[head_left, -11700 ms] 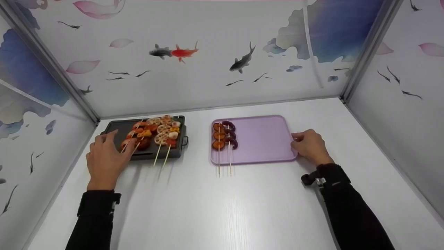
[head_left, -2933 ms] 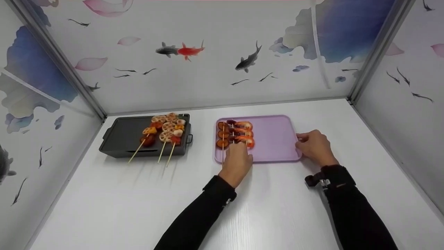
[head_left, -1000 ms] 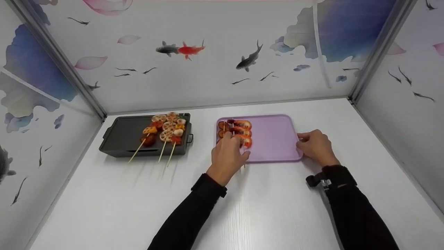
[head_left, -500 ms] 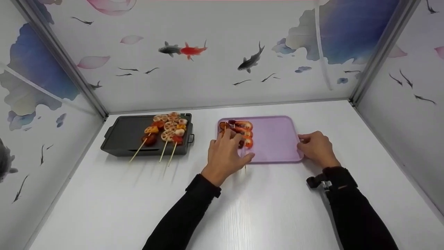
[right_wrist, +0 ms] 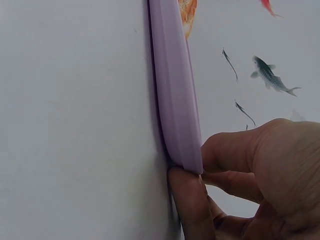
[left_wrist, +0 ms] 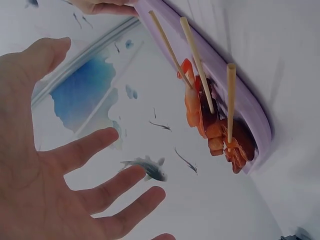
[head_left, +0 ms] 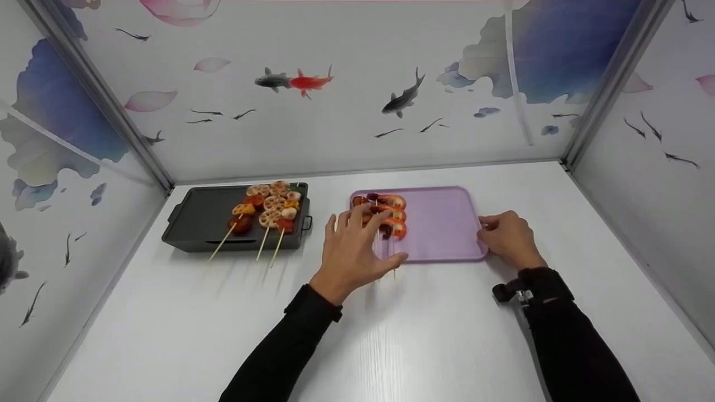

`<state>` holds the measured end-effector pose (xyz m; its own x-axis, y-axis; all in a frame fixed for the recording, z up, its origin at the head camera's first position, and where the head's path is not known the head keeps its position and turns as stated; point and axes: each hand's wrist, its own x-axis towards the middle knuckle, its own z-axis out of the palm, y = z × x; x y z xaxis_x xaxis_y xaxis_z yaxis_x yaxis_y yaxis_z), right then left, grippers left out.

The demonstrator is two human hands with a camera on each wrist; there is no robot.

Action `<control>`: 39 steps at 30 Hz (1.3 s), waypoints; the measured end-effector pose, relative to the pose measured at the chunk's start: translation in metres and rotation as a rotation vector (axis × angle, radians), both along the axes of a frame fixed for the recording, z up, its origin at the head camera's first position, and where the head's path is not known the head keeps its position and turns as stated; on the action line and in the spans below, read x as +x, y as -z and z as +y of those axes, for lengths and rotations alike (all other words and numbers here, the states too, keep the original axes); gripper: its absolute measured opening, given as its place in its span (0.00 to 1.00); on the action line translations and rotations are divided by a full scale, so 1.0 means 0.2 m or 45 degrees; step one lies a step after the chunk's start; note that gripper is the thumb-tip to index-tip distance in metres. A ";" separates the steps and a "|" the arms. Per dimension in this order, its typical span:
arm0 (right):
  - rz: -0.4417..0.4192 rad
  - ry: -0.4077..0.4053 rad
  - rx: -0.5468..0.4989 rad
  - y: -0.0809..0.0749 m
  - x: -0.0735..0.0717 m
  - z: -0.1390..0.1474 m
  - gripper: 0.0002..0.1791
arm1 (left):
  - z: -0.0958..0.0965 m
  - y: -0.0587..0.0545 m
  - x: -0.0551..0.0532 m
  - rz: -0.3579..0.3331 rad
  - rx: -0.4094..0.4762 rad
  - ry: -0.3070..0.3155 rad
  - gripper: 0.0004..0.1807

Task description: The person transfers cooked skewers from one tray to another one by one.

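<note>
My left hand [head_left: 349, 251] hovers over the left front of the lilac tray [head_left: 438, 223], fingers spread and holding nothing; the left wrist view shows its palm bare. Under and beyond its fingers lie a shrimp skewer [head_left: 399, 215], a skewer of dark purple pieces [head_left: 386, 230] and one of round brown slices [head_left: 358, 199], partly hidden by the hand. Their three wooden sticks [left_wrist: 231, 100] point out over the tray's front edge in the left wrist view. My right hand [head_left: 511, 239] pinches the tray's right edge, thumb and fingers at its rim [right_wrist: 182, 100].
A black grill plate [head_left: 198, 215] stands at the back left. On its right half lie a lotus root skewer [head_left: 273, 202] and two mixed skewers, one with an orange piece [head_left: 243, 209], sticks overhanging the front. Printed wall panels [head_left: 346, 134] enclose the white table [head_left: 435, 335].
The shrimp skewer has gone from the grill to the tray. Over the last second my left hand has drawn back leftward from the skewers and spread its fingers. The right hand stays put.
</note>
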<state>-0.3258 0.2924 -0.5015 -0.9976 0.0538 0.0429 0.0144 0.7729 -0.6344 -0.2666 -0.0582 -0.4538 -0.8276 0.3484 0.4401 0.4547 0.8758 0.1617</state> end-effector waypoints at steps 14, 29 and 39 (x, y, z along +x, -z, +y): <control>-0.003 -0.003 -0.008 0.01 0.01 0.01 0.23 | -0.13 0.01 0.02 0.023 -0.111 -0.072 0.53; 0.005 -0.007 -0.003 0.00 0.00 0.01 0.23 | -0.33 -0.02 0.01 0.079 -0.104 -0.162 0.51; -0.034 0.014 -0.008 -0.01 0.01 0.00 0.23 | -0.44 -0.06 -0.01 0.063 -0.058 -0.235 0.50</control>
